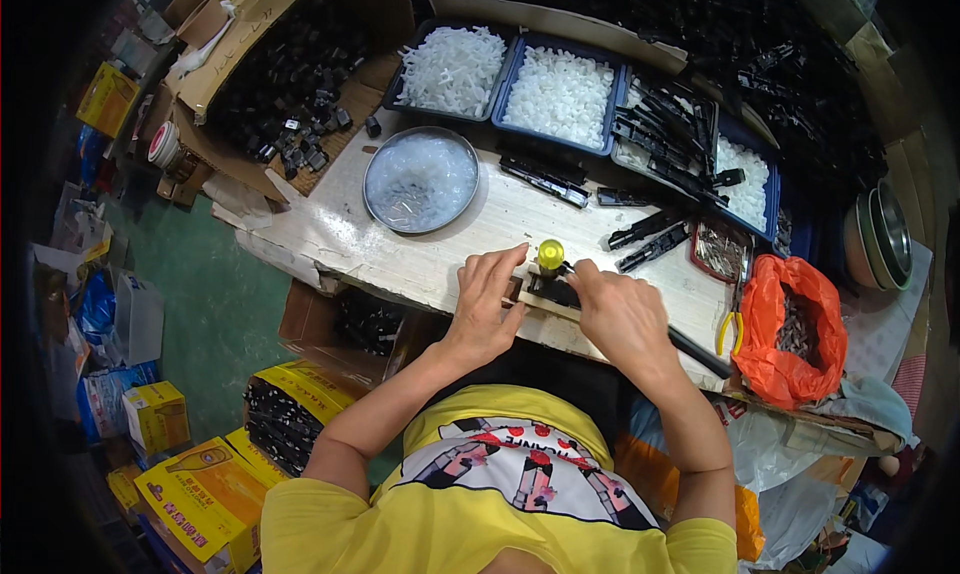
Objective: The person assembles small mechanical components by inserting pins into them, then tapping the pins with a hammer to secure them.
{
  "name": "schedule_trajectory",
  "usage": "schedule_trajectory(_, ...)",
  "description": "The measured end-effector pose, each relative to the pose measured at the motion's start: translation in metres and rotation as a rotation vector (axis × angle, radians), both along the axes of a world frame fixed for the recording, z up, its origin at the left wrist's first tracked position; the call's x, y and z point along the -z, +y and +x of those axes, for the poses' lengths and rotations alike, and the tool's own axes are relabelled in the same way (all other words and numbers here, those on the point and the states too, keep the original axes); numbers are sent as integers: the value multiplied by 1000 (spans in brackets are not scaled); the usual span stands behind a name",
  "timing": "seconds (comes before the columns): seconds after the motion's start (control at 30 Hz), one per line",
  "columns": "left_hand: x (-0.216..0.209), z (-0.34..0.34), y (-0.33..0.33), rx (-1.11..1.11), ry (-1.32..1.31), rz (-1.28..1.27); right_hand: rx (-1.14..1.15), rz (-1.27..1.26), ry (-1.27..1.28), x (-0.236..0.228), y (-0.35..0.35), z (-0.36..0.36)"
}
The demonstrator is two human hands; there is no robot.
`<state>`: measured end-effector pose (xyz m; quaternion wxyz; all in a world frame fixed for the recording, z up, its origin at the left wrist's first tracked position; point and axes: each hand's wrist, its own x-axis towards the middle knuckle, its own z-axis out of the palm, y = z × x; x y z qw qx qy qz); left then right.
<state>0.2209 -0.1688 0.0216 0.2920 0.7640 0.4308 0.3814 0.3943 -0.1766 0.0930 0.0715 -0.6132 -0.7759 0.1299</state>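
At the table's near edge stands a small fixture with a round yellow knob point(550, 255) on top and a light bar point(552, 307) along its front. My left hand point(482, 309) is at its left side, fingers stretched and thumb apart, the fingertips close to the fixture. On the other side my right hand point(625, 319) curls its fingers at the fixture, beside the knob. What its fingertips pinch is hidden. A long black rod point(700, 354) shows past my right wrist, lying toward the lower right; whether it joins the fixture cannot be seen.
A round metal tray point(421, 180) of clear small parts lies behind my left hand. Blue bins point(560, 94) of white parts line the back. Black strip-shaped parts point(650, 239) lie nearby. Yellow-handled pliers point(731, 332) and a red bag point(790, 331) of small metal parts are at right.
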Motion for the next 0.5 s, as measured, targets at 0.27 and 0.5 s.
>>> schedule_trajectory(0.27,-1,-3,6,6,-10,-14,-5,112,91,-6,-2,-1)
schedule_trajectory(0.5,-6,-8,8,13,-75,-136,-85,193,-13,13,-16,-7)
